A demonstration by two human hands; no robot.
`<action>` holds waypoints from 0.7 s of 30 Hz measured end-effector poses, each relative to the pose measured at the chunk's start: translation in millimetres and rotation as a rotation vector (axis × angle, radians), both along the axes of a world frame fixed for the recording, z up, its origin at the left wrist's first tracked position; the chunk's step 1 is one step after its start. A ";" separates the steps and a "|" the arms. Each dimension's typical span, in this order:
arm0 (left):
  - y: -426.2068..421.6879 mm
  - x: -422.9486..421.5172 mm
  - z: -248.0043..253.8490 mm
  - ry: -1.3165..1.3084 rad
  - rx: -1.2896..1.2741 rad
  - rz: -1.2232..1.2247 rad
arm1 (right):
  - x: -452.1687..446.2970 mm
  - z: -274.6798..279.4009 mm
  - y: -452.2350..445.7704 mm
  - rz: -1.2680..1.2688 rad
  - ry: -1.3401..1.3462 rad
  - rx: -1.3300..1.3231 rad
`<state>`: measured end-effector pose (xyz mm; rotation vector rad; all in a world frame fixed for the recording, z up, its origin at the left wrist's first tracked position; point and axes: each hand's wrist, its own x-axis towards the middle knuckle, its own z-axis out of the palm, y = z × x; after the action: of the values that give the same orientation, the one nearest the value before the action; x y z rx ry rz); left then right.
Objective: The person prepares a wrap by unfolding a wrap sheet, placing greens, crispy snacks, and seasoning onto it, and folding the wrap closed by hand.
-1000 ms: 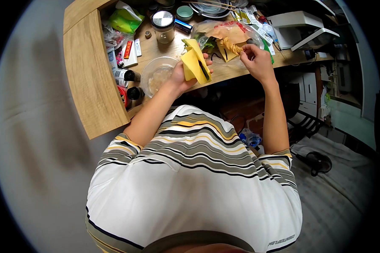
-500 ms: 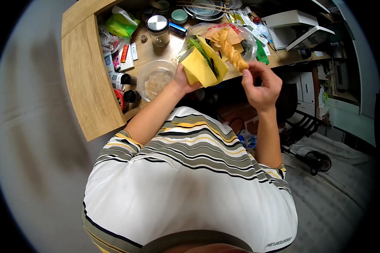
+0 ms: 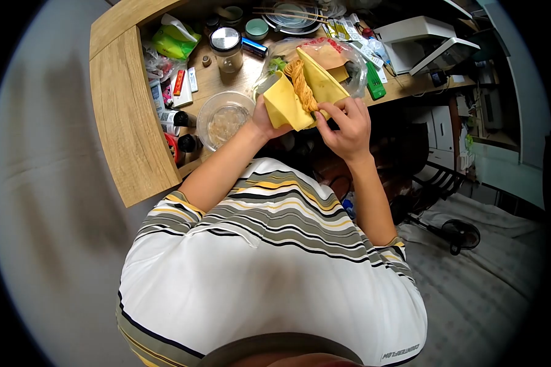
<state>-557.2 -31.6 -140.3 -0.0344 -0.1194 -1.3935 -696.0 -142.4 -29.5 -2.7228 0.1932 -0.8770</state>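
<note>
My left hand (image 3: 266, 119) is closed around a folded yellow sheet of food (image 3: 281, 101), like a thin wrap, its two flaps standing apart. Between the flaps lies a golden, twisted fried dough stick (image 3: 300, 85). My right hand (image 3: 348, 127) pinches the lower end of that stick, close to the right flap. Some green leaf (image 3: 278, 64) shows at the wrap's upper left; most of the filling is hidden. Behind the wrap, a clear plastic bag (image 3: 355, 73) holds more flat tan and yellow pieces.
Left of the wrap stands a round clear plastic tub (image 3: 201, 116). Farther back are a silver-lidded jar (image 3: 226, 52), a blue can (image 3: 254, 47), a small green bowl (image 3: 256, 29) and stacked plates with chopsticks (image 3: 292, 17). A raised wooden edge (image 3: 119, 116) borders the desk's left.
My right hand has moved left, bringing the fried dough stick from beside the wrap to between its flaps. The right flap now stands wider open, and the greens are mostly covered.
</note>
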 end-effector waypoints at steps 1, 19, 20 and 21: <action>-2.0 0.9 -0.6 -0.001 -0.002 -0.001 | 0.0 1.0 -0.3 -0.001 -0.001 -0.002; -17.5 -3.3 3.5 -0.030 0.173 0.034 | 3.3 -13.2 -6.9 -0.258 -0.253 1.072; -17.5 -4.1 3.9 -0.043 0.204 0.043 | 4.2 -12.0 -4.8 -0.309 -0.253 1.058; -17.2 -5.0 7.9 -0.056 0.235 0.053 | 5.4 -11.7 -2.9 -0.308 -0.250 1.059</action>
<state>-562.2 -48.8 -132.4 0.2021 -0.0029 -1.3482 -690.5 -145.4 -41.2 -1.6090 0.7797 -0.8375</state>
